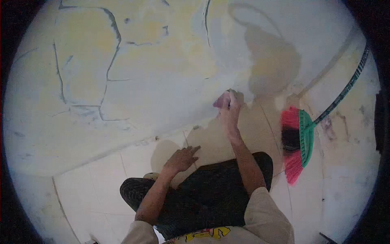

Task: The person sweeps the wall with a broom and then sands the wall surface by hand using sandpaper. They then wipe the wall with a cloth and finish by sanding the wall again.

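Observation:
My right hand (pixel 230 110) is closed on a small flat purplish-red piece that looks like sandpaper (pixel 219 100). It presses the piece against the low part of the wall (pixel 162 97), close to where wall and floor meet. The wall's surface is pale with yellowish patches and dark cracks. My left hand (pixel 182 159) is held low above the tiled floor (pixel 142 156), near my knee, with its fingers stretched out and nothing in them.
A broom (pixel 306 138) with a green head and pink and black bristles leans at my right, its dark handle rising to the upper right. My dark-clothed legs (pixel 211 195) are folded beneath me. Shadows fall on the wall and floor.

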A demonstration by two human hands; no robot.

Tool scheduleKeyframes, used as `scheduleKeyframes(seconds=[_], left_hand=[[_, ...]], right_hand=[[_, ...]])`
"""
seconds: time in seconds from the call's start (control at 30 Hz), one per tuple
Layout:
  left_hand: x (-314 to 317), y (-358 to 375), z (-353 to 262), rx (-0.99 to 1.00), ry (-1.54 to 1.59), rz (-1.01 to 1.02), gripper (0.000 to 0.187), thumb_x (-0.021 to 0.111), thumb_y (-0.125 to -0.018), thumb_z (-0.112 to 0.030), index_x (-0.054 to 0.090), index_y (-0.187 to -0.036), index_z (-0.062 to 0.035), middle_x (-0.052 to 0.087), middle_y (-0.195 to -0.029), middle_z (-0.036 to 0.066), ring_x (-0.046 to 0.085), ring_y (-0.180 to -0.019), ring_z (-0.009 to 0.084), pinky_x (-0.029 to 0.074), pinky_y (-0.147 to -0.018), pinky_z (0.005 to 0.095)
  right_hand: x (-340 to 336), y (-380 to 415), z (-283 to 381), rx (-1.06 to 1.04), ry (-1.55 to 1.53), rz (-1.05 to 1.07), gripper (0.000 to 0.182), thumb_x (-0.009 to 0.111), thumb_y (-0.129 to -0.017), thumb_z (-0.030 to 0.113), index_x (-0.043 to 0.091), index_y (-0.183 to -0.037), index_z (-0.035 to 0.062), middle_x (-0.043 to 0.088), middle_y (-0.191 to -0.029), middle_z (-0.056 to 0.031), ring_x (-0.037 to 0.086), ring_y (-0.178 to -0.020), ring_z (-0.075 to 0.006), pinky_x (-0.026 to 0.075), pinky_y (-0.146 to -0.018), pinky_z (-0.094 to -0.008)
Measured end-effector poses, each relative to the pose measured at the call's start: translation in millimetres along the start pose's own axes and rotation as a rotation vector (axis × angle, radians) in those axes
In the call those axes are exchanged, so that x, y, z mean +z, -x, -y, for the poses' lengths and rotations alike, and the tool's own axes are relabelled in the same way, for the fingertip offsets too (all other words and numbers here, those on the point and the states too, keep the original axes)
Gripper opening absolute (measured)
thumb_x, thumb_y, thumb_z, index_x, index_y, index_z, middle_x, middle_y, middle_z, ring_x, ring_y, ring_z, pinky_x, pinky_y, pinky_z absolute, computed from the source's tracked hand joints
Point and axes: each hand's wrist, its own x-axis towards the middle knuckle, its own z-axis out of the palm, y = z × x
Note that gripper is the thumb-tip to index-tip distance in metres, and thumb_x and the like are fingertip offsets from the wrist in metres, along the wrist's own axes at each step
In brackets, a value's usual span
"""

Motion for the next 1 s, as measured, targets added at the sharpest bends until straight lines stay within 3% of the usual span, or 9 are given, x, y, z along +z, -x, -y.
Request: scheduleKeyframes(seconds=[0.13, 0.23, 0.43, 0.53, 0.6, 0.7, 0.8, 0.9, 1.0], left_hand=[[0.0, -1.6, -5.5, 0.011, -0.072, -0.047, 0.051, 0.042, -0.099, -0.032, 0.031, -0.144, -0.0134, 0.049, -0.131, 0.02, 0.049, -0.121, 0.0356, 0.038, -0.102, 0.0492], [-10.6, 0.7, -11.9, 0.008, 0.025, -0.013, 0.051, 0.042, -0.098, -0.033, 0.032, -0.144, -0.0129, 0.048, -0.132, 0.02, 0.048, -0.121, 0.0367, 0.039, -0.102, 0.0482], [-1.1, -5.9, -4.9, 0.038, 0.008, -0.021, 0.051, 0.044, -0.098, -0.033, 0.032, -0.143, -0.0121, 0.049, -0.132, 0.019, 0.05, -0.119, 0.0372, 0.04, -0.1, 0.0468], [0.0, 0.5, -2.3, 0.024, -0.017, -0.024, 0.051, 0.043, -0.098, -0.033, 0.032, -0.144, -0.0121, 0.049, -0.133, 0.019, 0.049, -0.12, 0.036, 0.04, -0.101, 0.0465], [-6.0, 4.5, -9.5, -0.005, -0.03, 0.0, 0.051, 0.043, -0.098, -0.033, 0.032, -0.144, -0.0122, 0.048, -0.133, 0.019, 0.049, -0.121, 0.0361, 0.04, -0.101, 0.0463], [-1.2, -5.4, -11.6, 0.014, -0.033, -0.019, 0.051, 0.043, -0.098, -0.033, 0.032, -0.144, -0.0123, 0.048, -0.134, 0.019, 0.049, -0.121, 0.0358, 0.039, -0.101, 0.0461], [-4.5, -0.6, -8.4, 0.023, 0.002, -0.028, 0.051, 0.044, -0.098, -0.033, 0.032, -0.143, -0.0124, 0.048, -0.134, 0.019, 0.05, -0.12, 0.0356, 0.04, -0.1, 0.0465], [-4.1, 2.7, -6.7, -0.019, -0.021, 0.014, 0.051, 0.044, -0.098, -0.032, 0.033, -0.143, -0.0122, 0.049, -0.132, 0.019, 0.051, -0.118, 0.0353, 0.04, -0.099, 0.0471], [-6.4, -2.9, -14.4, -0.018, -0.038, 0.027, 0.051, 0.044, -0.098, -0.032, 0.033, -0.143, -0.0118, 0.05, -0.131, 0.019, 0.051, -0.117, 0.0353, 0.041, -0.098, 0.0475]], right_hand=[[-19.6, 0.8, 17.8, -0.209, 0.266, 0.296, 0.025, 0.043, -0.101, 0.022, 0.052, -0.102, -0.0015, 0.057, -0.079, -0.0075, 0.06, -0.068, -0.0145, 0.051, -0.059, -0.0305], [-9.8, 7.9, 35.8, 0.191, -0.214, 0.094, 0.024, 0.044, -0.101, 0.022, 0.052, -0.101, -0.0007, 0.056, -0.078, -0.0067, 0.061, -0.068, -0.0151, 0.052, -0.059, -0.0298], [-20.7, 11.1, 54.9, -0.294, 0.316, 0.206, 0.017, 0.047, -0.095, 0.013, 0.053, -0.089, -0.0006, 0.06, -0.07, -0.0091, 0.062, -0.068, -0.0201, 0.048, -0.064, -0.0362], [-11.6, 9.4, 48.3, 0.386, -0.304, 0.104, 0.013, 0.047, -0.094, 0.011, 0.055, -0.092, -0.0005, 0.06, -0.072, -0.0119, 0.062, -0.073, -0.0272, 0.049, -0.072, -0.0395], [-11.6, 0.9, 14.2, -0.254, 0.005, 0.184, 0.013, 0.05, -0.093, 0.011, 0.055, -0.093, -0.0006, 0.06, -0.072, -0.0124, 0.063, -0.072, -0.0283, 0.05, -0.071, -0.0402], [-17.9, -1.1, 5.1, -0.398, 0.455, 0.116, 0.01, 0.051, -0.093, 0.009, 0.054, -0.091, -0.0002, 0.06, -0.071, -0.011, 0.062, -0.068, -0.0231, 0.051, -0.065, -0.0366], [-7.2, -0.2, 16.0, 0.189, -0.246, 0.076, 0.012, 0.051, -0.093, 0.01, 0.054, -0.088, -0.0001, 0.06, -0.071, -0.0099, 0.062, -0.065, -0.0192, 0.05, -0.06, -0.0339], [-19.5, 3.8, 31.6, -0.293, 0.026, 0.195, 0.016, 0.048, -0.095, 0.012, 0.055, -0.086, -0.0003, 0.06, -0.068, -0.0097, 0.062, -0.064, -0.019, 0.05, -0.061, -0.0344], [-16.5, 1.9, 22.5, -0.042, -0.167, 0.141, 0.017, 0.048, -0.095, 0.012, 0.054, -0.084, -0.0005, 0.06, -0.069, -0.0089, 0.063, -0.065, -0.0191, 0.05, -0.06, -0.0345]])
